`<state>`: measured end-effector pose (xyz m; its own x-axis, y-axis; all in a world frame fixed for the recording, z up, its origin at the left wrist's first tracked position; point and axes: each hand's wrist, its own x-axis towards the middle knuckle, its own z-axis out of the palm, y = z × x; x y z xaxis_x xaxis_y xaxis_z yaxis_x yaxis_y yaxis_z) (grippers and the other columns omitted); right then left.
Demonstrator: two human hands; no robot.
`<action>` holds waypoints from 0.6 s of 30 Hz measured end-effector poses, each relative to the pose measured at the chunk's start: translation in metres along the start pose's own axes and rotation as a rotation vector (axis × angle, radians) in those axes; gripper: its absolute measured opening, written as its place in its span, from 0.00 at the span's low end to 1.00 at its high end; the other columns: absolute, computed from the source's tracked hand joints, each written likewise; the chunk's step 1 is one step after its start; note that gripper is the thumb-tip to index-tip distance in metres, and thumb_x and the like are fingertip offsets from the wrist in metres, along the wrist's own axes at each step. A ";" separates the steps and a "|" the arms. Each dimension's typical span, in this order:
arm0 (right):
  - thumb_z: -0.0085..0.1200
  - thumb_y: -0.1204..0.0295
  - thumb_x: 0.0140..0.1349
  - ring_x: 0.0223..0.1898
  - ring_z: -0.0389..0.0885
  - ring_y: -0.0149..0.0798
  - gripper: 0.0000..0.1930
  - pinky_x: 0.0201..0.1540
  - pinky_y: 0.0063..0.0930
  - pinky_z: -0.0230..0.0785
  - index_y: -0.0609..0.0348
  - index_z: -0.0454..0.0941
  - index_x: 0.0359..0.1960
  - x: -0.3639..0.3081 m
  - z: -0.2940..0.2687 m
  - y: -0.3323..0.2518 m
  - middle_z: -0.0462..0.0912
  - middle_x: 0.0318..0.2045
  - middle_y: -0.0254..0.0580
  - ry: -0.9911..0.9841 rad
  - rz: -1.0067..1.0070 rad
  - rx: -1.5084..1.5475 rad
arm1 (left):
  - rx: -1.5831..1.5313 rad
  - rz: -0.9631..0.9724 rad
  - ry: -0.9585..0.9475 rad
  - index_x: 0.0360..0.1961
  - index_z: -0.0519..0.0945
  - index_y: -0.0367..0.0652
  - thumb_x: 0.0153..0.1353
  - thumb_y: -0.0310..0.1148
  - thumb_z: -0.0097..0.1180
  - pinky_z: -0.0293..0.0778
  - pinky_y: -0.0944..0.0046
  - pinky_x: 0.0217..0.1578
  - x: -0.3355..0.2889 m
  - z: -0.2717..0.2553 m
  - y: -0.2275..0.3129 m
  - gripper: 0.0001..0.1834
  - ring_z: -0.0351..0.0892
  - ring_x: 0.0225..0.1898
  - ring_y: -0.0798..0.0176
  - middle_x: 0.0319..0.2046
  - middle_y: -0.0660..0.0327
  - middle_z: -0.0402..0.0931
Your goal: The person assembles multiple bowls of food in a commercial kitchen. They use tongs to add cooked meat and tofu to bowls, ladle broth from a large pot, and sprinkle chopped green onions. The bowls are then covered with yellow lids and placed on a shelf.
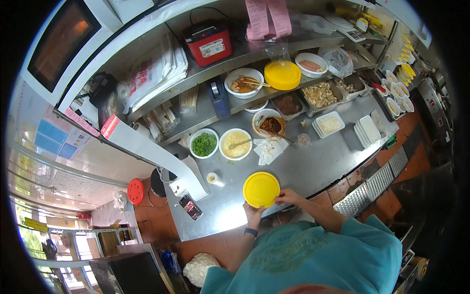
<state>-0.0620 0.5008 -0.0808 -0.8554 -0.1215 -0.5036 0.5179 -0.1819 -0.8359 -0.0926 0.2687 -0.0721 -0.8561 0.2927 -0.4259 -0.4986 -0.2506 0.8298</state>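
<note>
A round yellow lid [261, 188] is between my hands at the near edge of the steel counter [313, 166]. Whether a bowl sits beneath it cannot be seen. My left hand [253, 215] grips the lid's near rim, its fingers partly hidden underneath. At the right rim, my right hand [289, 196] is closed with its fingertips on the edge. A small cream-coloured roll or cup [213, 178] stands to the left, and a phone [190, 207] with a lit screen lies beyond it near the corner.
Along the back stand bowls of chopped greens [204, 143], minced garlic with a spoon [236, 144] and dark sauce [270, 125]. White lidless containers [328, 124] are stacked to the right. The shelf above holds more yellow lids [282, 75] and a red printer [208, 43].
</note>
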 end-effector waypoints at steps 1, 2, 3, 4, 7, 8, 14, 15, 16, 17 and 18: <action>0.61 0.71 0.67 0.41 0.87 0.37 0.14 0.50 0.33 0.83 0.66 0.81 0.51 -0.004 -0.004 -0.002 0.86 0.40 0.44 -0.054 -0.022 0.009 | 0.006 0.010 -0.008 0.54 0.52 0.42 0.53 0.07 0.60 0.83 0.48 0.53 -0.003 0.005 -0.004 0.36 0.73 0.60 0.50 0.58 0.45 0.65; 0.61 0.72 0.67 0.41 0.87 0.37 0.15 0.49 0.32 0.83 0.67 0.80 0.52 -0.009 -0.008 -0.003 0.85 0.41 0.45 -0.019 0.006 0.012 | 0.008 -0.010 -0.012 0.54 0.52 0.42 0.53 0.08 0.61 0.83 0.49 0.54 -0.003 0.011 -0.006 0.36 0.74 0.59 0.50 0.57 0.45 0.65; 0.60 0.73 0.67 0.42 0.86 0.37 0.16 0.49 0.31 0.83 0.67 0.79 0.54 -0.015 -0.014 -0.004 0.85 0.43 0.45 -0.024 0.045 0.030 | 0.007 -0.056 -0.011 0.54 0.52 0.42 0.53 0.09 0.62 0.82 0.50 0.54 -0.004 0.017 -0.003 0.36 0.75 0.59 0.50 0.57 0.46 0.66; 0.60 0.73 0.66 0.43 0.86 0.37 0.17 0.48 0.30 0.83 0.68 0.78 0.55 -0.022 -0.020 -0.005 0.84 0.44 0.45 -0.013 0.097 0.061 | 0.130 -0.078 -0.013 0.54 0.56 0.40 0.54 0.15 0.65 0.82 0.54 0.51 -0.003 0.025 0.004 0.34 0.77 0.54 0.54 0.51 0.48 0.71; 0.58 0.74 0.68 0.47 0.85 0.38 0.17 0.51 0.32 0.82 0.67 0.77 0.56 -0.044 -0.050 -0.008 0.83 0.47 0.46 0.040 0.094 0.183 | 0.921 0.058 0.294 0.52 0.64 0.38 0.56 0.21 0.66 0.80 0.56 0.46 -0.001 0.060 0.061 0.27 0.78 0.47 0.59 0.43 0.52 0.75; 0.56 0.75 0.69 0.50 0.83 0.41 0.15 0.55 0.35 0.80 0.68 0.77 0.54 -0.053 -0.061 -0.008 0.82 0.48 0.47 0.026 0.023 0.297 | 0.833 0.381 0.320 0.50 0.68 0.37 0.57 0.23 0.66 0.78 0.57 0.46 0.008 0.081 0.091 0.23 0.78 0.43 0.61 0.39 0.54 0.75; 0.53 0.77 0.68 0.51 0.84 0.46 0.09 0.57 0.46 0.79 0.67 0.78 0.47 -0.096 -0.130 -0.025 0.83 0.49 0.49 -0.024 -0.098 0.548 | 0.120 0.805 -0.355 0.56 0.72 0.38 0.67 0.30 0.60 0.74 0.52 0.62 0.054 0.298 0.296 0.18 0.77 0.60 0.51 0.54 0.52 0.76; 0.54 0.77 0.67 0.51 0.84 0.46 0.09 0.56 0.47 0.79 0.67 0.78 0.47 -0.105 -0.139 -0.031 0.83 0.49 0.49 0.027 -0.076 0.543 | -0.006 0.777 -0.527 0.62 0.68 0.38 0.70 0.32 0.55 0.69 0.48 0.66 0.056 0.342 0.324 0.22 0.73 0.64 0.46 0.61 0.47 0.72; 0.54 0.76 0.67 0.50 0.85 0.46 0.10 0.55 0.49 0.79 0.65 0.79 0.47 -0.118 -0.152 -0.040 0.84 0.48 0.50 0.023 -0.113 0.523 | -0.129 0.788 -0.732 0.68 0.62 0.38 0.71 0.36 0.53 0.61 0.44 0.70 0.056 0.384 0.350 0.28 0.67 0.68 0.43 0.65 0.44 0.68; 0.54 0.76 0.67 0.49 0.85 0.47 0.10 0.55 0.50 0.79 0.66 0.79 0.47 -0.130 -0.163 -0.053 0.84 0.48 0.50 0.033 -0.160 0.534 | -0.266 0.715 -0.863 0.70 0.59 0.38 0.71 0.40 0.54 0.55 0.41 0.73 0.055 0.422 0.374 0.32 0.61 0.72 0.42 0.66 0.43 0.66; 0.53 0.76 0.67 0.49 0.85 0.47 0.10 0.55 0.50 0.79 0.66 0.79 0.47 -0.144 -0.176 -0.068 0.84 0.48 0.50 0.072 -0.183 0.527 | -0.405 0.589 -0.863 0.68 0.61 0.39 0.70 0.42 0.55 0.56 0.42 0.72 0.052 0.456 0.396 0.32 0.63 0.70 0.43 0.64 0.44 0.68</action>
<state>0.0247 0.7021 0.0102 -0.9206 0.0215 -0.3898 0.2801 -0.6592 -0.6979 -0.2726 0.6058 0.3984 -0.6704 0.5320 0.5173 -0.1890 -0.7965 0.5743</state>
